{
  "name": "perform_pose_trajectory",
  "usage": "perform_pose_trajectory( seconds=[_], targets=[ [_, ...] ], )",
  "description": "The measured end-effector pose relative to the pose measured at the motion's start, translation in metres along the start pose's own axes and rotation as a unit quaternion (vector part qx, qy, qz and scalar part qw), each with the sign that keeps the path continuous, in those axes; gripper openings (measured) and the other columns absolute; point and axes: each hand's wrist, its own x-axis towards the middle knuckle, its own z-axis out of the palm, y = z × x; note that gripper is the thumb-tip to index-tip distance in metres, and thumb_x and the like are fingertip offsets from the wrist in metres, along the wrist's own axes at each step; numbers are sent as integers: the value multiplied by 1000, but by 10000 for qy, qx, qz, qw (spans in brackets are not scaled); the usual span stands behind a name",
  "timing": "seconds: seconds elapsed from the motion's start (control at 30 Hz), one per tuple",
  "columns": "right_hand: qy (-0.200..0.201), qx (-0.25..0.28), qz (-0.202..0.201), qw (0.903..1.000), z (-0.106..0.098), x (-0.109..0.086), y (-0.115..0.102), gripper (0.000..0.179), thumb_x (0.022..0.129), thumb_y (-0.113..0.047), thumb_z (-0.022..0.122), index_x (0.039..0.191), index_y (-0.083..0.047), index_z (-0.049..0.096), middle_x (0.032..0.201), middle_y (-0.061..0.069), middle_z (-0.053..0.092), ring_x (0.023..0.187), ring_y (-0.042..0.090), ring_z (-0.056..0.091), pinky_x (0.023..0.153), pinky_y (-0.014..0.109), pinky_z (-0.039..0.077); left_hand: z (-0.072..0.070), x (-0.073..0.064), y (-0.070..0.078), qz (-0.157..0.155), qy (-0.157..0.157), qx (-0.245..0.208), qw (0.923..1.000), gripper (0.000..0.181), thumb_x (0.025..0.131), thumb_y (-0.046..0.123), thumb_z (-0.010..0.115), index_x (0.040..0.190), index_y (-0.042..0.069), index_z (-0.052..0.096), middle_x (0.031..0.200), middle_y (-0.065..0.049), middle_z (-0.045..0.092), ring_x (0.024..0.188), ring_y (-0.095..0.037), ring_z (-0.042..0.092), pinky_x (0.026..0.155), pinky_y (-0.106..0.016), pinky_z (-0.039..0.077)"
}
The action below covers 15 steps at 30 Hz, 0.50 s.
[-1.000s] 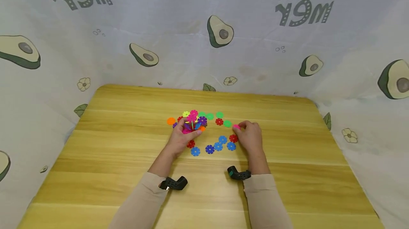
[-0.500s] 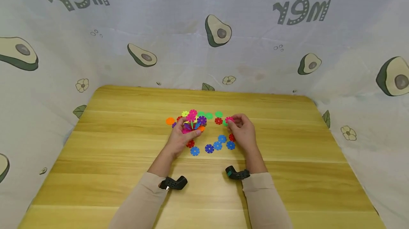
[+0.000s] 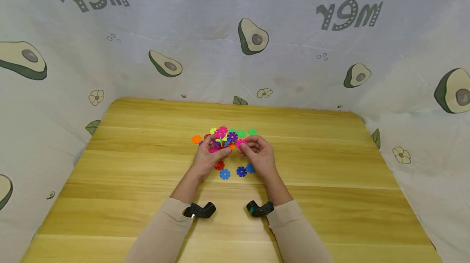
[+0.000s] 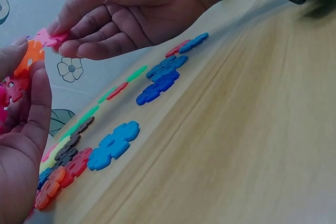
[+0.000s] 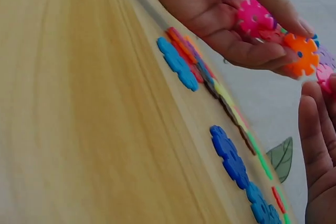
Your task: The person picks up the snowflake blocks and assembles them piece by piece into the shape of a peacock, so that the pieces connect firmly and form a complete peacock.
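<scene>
Gripping a cluster of joined discs (image 3: 226, 144) in the left hand (image 3: 205, 158), up off the counter (image 3: 330, 202), between thumb and fingers. Pinching a pink disc (image 3: 240, 144) in the right hand (image 3: 262, 159), right up at the edge of the cluster's orange disc (image 5: 305, 62); joined or merely touching, impossible to tell. Flat on the counter, nearer side: a red disc (image 3: 219, 165), a light blue disc (image 3: 225, 174), a dark blue disc (image 3: 241, 171). Beyond the right hand, a green disc (image 3: 252, 131).
</scene>
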Motion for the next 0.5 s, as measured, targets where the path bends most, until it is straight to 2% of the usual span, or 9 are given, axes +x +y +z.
perform_pose_trajectory(
  seconds=[0.13, 0.27, 0.5],
  targets=[
    [1, 112, -2, 9999, 4, -2, 1, 21, 95, -5, 71, 110, 6, 60, 82, -6, 74, 78, 22, 78, 78, 35, 65, 1, 0, 1, -18, 32, 63, 10000, 59, 93, -1, 71, 144, 3, 42, 129, -16, 63, 94, -11, 71, 85, -24, 62],
    [-16, 304, 19, 9995, 6, -3, 0, 20, 96, -2, 69, 108, 8, 57, 82, -1, 74, 79, 23, 78, 79, 39, 64, 1, -1, 2, -30, 33, -3, 10000, 57, 94, -1, 70, 143, 4, 42, 130, -16, 63, 94, -9, 72, 85, -23, 62],
    [-279, 525, 15, 9982, 8, -3, 2, 19, 97, 1, 65, 107, 11, 52, 80, -5, 74, 77, 11, 77, 77, 30, 65, 2, -1, 2, -8, -14, -322, 9995, 55, 94, -4, 67, 142, 4, 41, 129, -13, 62, 98, -9, 72, 87, -23, 62]
  ],
)
